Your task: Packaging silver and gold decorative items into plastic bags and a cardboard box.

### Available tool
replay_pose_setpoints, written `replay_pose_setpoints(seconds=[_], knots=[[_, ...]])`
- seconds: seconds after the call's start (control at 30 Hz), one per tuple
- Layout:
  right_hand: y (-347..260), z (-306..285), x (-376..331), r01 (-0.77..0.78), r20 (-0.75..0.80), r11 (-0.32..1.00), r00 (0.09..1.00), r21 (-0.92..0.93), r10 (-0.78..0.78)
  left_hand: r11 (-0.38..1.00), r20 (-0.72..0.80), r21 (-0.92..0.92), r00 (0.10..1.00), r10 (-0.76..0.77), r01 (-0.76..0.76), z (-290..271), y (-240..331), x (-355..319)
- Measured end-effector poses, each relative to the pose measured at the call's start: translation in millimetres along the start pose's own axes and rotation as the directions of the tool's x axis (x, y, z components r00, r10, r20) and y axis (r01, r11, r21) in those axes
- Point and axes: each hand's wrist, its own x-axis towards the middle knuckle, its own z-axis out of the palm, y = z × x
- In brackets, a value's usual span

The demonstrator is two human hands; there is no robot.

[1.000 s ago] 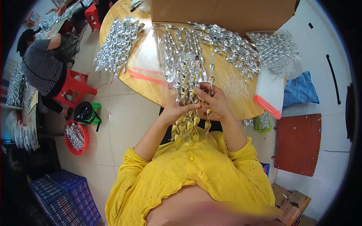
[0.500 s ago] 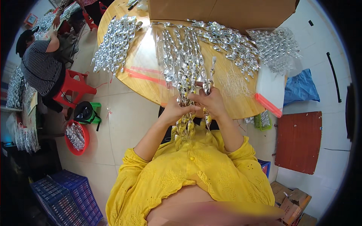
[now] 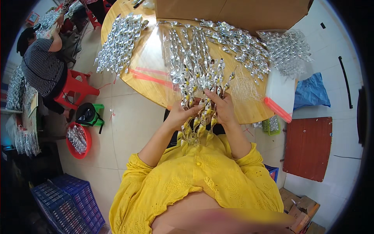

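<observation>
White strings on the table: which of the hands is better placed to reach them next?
Probably the right hand: it is nearer the white strings, while the left hand lies farther left. Both hold silver twisted strips, though.

We have our freest passage along the near rim of the round, pale wooden table: bare wood runs left of our left hand, and another open patch lies right of our right hand, below a loose tangle of thin whitish threads. Between our hands, a bundle of twisted silver-and-yellow strips fills the gap. Straight ahead, a row of silver spiral strands stands in our way, with a big brown cardboard box walling off the far side. Farther right, a spread of silver twisted strands obstructs us. Left of the row, we have a lane before the broad silver strand heap, crossed only by flat red plastic bands.
</observation>
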Motion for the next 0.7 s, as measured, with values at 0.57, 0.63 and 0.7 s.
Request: replay_pose_setpoints(seconds=[0.57,0.63,0.7], knots=[[7,-8,15,0.110,0.075,0.992,0.992,-0.059,-0.105,0.994,0.107,0.107,0.994,0.001,-0.012,5,2,0],[7,-6,16,0.115,0.049,0.993,0.992,-0.009,-0.115,0.990,0.135,0.134,0.991,0.014,-0.032,6,-1,1],[5,-3,15,0.123,0.032,0.992,0.992,-0.020,-0.122,0.996,0.077,0.070,0.995,0.057,-0.062,7,-5,2]])
